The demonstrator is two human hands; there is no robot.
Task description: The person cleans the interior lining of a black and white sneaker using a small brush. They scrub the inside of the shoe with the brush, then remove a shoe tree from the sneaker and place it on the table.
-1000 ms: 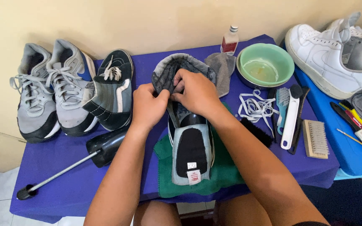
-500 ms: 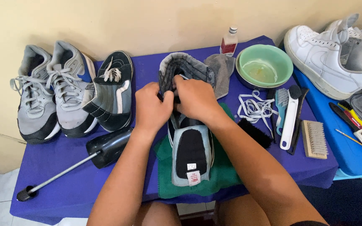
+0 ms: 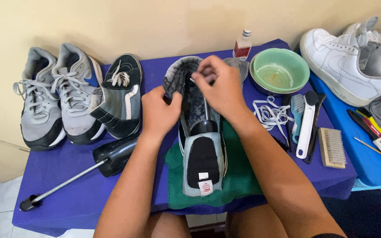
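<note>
A dark skate shoe (image 3: 197, 132) without laces lies on a green cloth (image 3: 239, 185) at the table's front, tongue folded toward me, a black shoe tree's rod showing inside. My left hand (image 3: 158, 112) grips the shoe's left side near the heel collar. My right hand (image 3: 219, 86) pinches the collar's upper rim at the far end. The matching dark shoe (image 3: 117, 103) with white laces lies to the left.
Two grey running shoes (image 3: 51, 103) stand at the left. A spare black shoe tree (image 3: 82, 169) lies front left. A green bowl (image 3: 296, 66), small bottle (image 3: 242, 45), loose white laces (image 3: 270, 114), brushes (image 3: 307, 125) and white sneakers (image 3: 353, 57) are on the right.
My right hand has moved from the shoe's middle up to the far rim of the collar. The left hand has shifted slightly along the shoe's left side.
</note>
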